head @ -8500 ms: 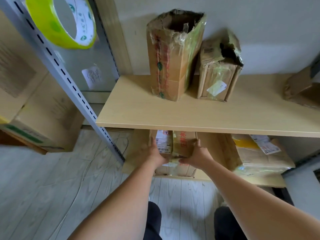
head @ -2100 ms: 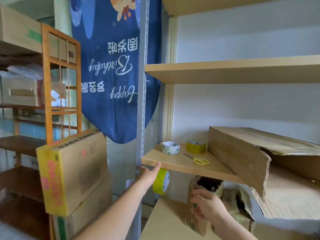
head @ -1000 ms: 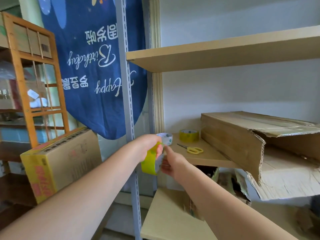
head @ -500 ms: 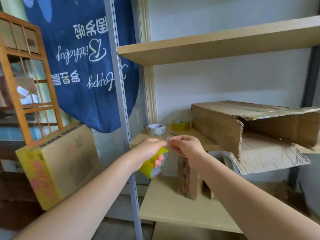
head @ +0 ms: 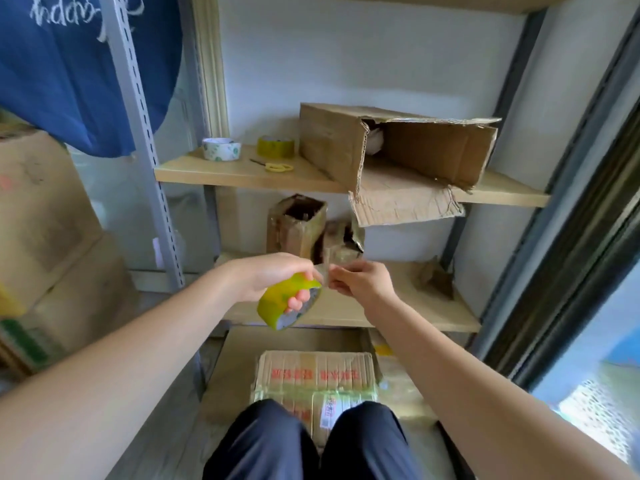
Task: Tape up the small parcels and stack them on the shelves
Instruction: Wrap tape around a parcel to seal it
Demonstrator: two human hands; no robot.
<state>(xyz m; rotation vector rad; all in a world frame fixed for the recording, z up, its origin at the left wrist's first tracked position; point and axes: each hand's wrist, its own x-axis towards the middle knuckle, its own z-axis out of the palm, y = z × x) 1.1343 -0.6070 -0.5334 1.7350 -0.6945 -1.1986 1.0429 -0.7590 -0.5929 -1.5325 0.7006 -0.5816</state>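
Note:
My left hand grips a yellow-green tape roll in front of the middle shelf. My right hand pinches the clear free end of the tape right beside the roll. Two small worn parcels stand on the middle shelf behind my hands: a taller one with an open top and a lower one. A taped parcel with red print lies on the bottom level just ahead of my knees.
On the upper shelf sit a white tape roll, a yellow tape roll, yellow scissors and a big torn open carton. Large boxes stack at left. A grey upright post stands beside them.
My view has tilted down to show the lower shelves and my knees. Both hands stay together on the tape, right fingers still pinching its free end.

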